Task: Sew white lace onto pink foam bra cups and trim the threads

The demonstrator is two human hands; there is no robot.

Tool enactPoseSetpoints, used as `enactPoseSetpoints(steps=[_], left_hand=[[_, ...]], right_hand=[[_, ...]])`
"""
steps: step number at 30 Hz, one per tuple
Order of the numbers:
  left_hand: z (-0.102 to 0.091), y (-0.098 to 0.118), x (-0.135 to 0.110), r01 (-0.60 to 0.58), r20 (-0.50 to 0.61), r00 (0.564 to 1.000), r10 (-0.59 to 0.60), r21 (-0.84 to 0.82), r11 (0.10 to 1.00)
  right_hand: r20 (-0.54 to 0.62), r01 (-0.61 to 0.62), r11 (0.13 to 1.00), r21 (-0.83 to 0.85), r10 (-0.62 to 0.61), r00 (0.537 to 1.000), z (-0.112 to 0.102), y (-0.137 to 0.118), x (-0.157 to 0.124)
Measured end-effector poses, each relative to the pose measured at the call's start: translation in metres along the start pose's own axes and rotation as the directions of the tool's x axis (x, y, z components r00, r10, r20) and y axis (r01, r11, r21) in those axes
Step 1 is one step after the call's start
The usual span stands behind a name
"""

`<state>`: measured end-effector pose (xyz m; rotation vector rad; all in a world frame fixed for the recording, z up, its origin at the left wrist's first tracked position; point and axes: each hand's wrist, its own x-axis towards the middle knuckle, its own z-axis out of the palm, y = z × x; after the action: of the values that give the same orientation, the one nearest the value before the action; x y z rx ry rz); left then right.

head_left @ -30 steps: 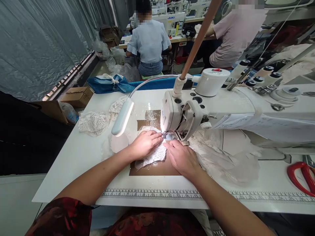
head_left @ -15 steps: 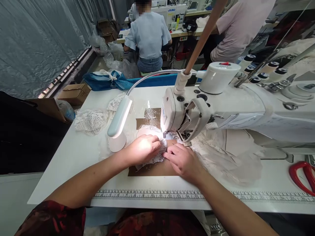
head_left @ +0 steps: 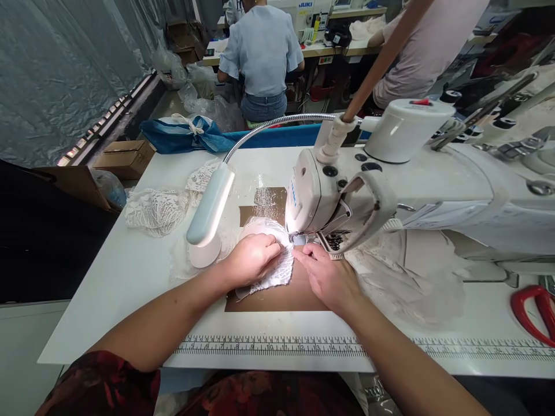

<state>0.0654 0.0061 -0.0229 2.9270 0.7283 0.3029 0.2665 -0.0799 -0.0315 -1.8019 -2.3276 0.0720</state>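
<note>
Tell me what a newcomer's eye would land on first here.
Probably the white sewing machine, reaching in from the right, with a lit lamp left of its head. Below the head, the left hand rests on white lace fabric and the right hand is at its right edge. Red scissor handles stand out at far right.

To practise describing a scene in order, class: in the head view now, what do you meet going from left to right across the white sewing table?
Crumpled white lace → gooseneck lamp head → left hand on a lace panel → right hand → pile of sheer fabric → red-handled scissors.
</note>
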Motion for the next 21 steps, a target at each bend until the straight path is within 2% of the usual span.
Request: enactPoseSetpoints(steps=[4,11,21], left_hand=[[0.0002,-0.005,0.0001,-0.08,0.053,0.996,0.078,0.038,0.996],[-0.0025,-0.0092,0.0007,-0.146,0.156,0.978,0.135,0.061,0.987],[-0.003,-0.0074,-0.0043,-0.135,0.117,0.986,0.123,0.096,0.986]], right_hand=[[0.053,0.007,1.0,0.006,-0.008,0.999,-0.0035,-0.0008,0.0019],[0.026,0.015,1.0,-0.008,-0.015,1.0,-0.0062,-0.0036,0.0024],[0.031,-0.01,1.0,-0.018,0.011,0.999,-0.0039,-0.0048,0.0003]])
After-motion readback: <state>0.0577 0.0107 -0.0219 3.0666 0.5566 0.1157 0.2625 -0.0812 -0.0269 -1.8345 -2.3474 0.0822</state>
